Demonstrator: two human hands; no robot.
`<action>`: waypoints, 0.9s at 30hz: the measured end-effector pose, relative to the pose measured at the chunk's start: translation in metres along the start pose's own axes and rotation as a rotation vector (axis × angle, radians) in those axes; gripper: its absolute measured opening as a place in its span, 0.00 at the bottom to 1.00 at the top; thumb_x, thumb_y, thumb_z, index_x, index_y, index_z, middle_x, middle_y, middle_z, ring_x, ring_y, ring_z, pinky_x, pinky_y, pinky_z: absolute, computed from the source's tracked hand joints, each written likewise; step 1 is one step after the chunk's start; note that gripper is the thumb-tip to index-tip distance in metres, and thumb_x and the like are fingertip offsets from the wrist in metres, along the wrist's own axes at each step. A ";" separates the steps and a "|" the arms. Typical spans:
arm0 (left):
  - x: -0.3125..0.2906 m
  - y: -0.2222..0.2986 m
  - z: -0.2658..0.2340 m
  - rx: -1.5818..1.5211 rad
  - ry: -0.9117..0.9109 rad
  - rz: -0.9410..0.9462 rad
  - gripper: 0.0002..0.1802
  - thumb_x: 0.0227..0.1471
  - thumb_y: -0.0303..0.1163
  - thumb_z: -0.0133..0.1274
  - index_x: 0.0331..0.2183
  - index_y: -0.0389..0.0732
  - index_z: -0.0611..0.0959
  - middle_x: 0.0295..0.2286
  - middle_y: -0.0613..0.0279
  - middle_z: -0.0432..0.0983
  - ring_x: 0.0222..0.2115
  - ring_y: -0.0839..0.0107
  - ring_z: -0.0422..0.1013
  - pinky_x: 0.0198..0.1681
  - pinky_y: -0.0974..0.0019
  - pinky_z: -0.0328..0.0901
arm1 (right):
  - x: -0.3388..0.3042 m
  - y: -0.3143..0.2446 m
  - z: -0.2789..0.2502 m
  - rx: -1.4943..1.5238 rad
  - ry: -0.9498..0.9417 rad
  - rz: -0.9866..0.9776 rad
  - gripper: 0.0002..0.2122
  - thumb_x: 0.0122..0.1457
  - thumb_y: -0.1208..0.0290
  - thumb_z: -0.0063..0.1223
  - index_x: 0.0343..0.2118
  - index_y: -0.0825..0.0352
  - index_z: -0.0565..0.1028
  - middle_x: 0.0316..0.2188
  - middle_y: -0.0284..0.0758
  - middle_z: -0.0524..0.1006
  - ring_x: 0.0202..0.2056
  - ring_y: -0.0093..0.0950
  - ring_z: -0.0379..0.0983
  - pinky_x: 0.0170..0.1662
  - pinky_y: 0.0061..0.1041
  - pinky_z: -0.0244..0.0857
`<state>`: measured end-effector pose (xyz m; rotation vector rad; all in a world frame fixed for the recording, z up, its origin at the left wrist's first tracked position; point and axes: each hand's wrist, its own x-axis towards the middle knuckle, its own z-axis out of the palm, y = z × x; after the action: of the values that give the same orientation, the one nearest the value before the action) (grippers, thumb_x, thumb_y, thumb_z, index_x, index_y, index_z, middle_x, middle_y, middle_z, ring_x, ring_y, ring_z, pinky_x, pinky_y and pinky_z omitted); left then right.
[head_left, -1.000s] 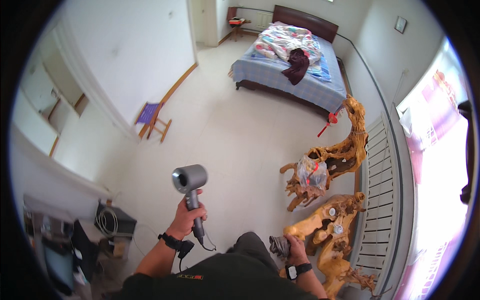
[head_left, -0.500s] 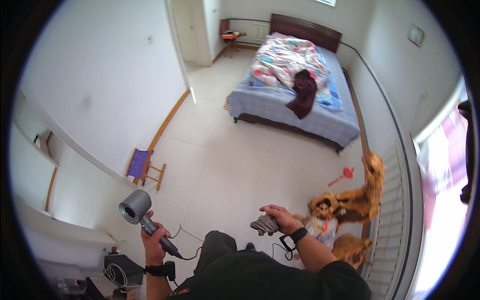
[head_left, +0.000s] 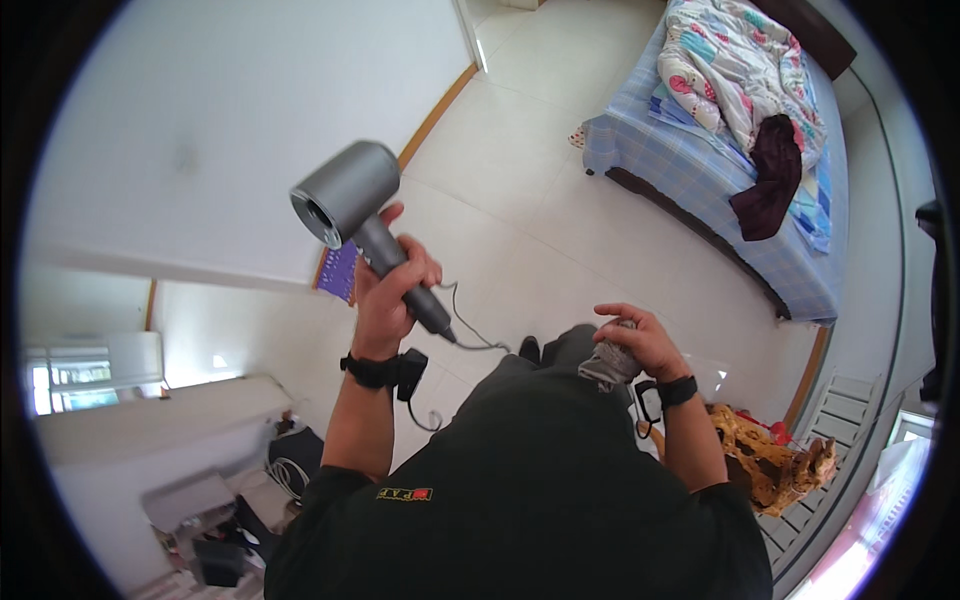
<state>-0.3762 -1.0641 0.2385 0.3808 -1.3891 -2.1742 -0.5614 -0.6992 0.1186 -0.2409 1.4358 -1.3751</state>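
Observation:
A grey hair dryer [head_left: 350, 190] is raised in front of me on the left, its round barrel tilted and facing left. My left hand [head_left: 392, 290] wraps round its handle, and a thin cord [head_left: 478, 344] runs from the handle's lower end toward my legs. Close to my right thigh, my right hand [head_left: 645, 345] is closed on a crumpled grey cloth [head_left: 612, 362], which looks like a small knitted piece; its exact kind is hard to make out. The two hands are well apart, and the dryer does not touch the cloth.
A bed [head_left: 690, 185] with a flowered quilt [head_left: 735, 70] and a dark garment [head_left: 775, 175] stands at the far right. Carved wood [head_left: 765, 460] is beside my right arm. A purple-seated stool [head_left: 338, 270] sits behind the dryer; a cluttered desk [head_left: 185, 500] is at lower left.
My left hand has lifted the hair dryer higher and nearer the camera. My right hand still holds the cloth, now nearer my body. The view has turned left, shifting the bed rightward.

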 end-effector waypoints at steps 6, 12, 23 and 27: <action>0.237 0.002 0.076 0.000 -0.209 0.175 0.41 0.58 0.21 0.53 0.70 0.42 0.61 0.29 0.63 0.72 0.29 0.71 0.72 0.41 0.57 0.70 | 0.168 -0.142 -0.048 -0.145 -0.406 -0.149 0.26 0.73 0.56 0.56 0.62 0.74 0.76 0.50 0.40 0.86 0.51 0.28 0.81 0.59 0.29 0.70; 0.436 0.001 0.157 -0.226 -0.509 0.183 0.46 0.59 0.24 0.54 0.74 0.53 0.59 0.30 0.67 0.68 0.28 0.74 0.70 0.39 0.58 0.68 | 0.380 -0.260 -0.100 0.256 -0.742 -0.158 0.53 0.64 0.21 0.37 0.74 0.71 0.63 0.64 0.50 0.77 0.44 0.23 0.82 0.50 0.21 0.74; 0.743 -0.003 0.185 -0.504 -0.672 -0.189 0.47 0.56 0.22 0.59 0.72 0.48 0.61 0.30 0.63 0.71 0.28 0.68 0.74 0.35 0.59 0.72 | 0.659 -0.566 -0.266 0.818 -0.233 -0.402 0.26 0.72 0.57 0.59 0.64 0.71 0.70 0.31 0.30 0.81 0.29 0.24 0.78 0.34 0.25 0.74; 0.889 -0.053 0.150 -0.219 -0.284 -0.305 0.29 0.57 0.21 0.55 0.59 0.44 0.68 0.30 0.62 0.69 0.28 0.69 0.72 0.36 0.60 0.71 | 0.726 -0.670 -0.316 0.013 -0.058 -0.474 0.17 0.64 0.64 0.69 0.49 0.66 0.76 0.29 0.28 0.80 0.32 0.20 0.79 0.35 0.23 0.72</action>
<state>-1.1958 -1.4399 0.2952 0.2181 -1.2819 -2.6874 -1.4290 -1.2629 0.1927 -0.6389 1.3716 -1.7396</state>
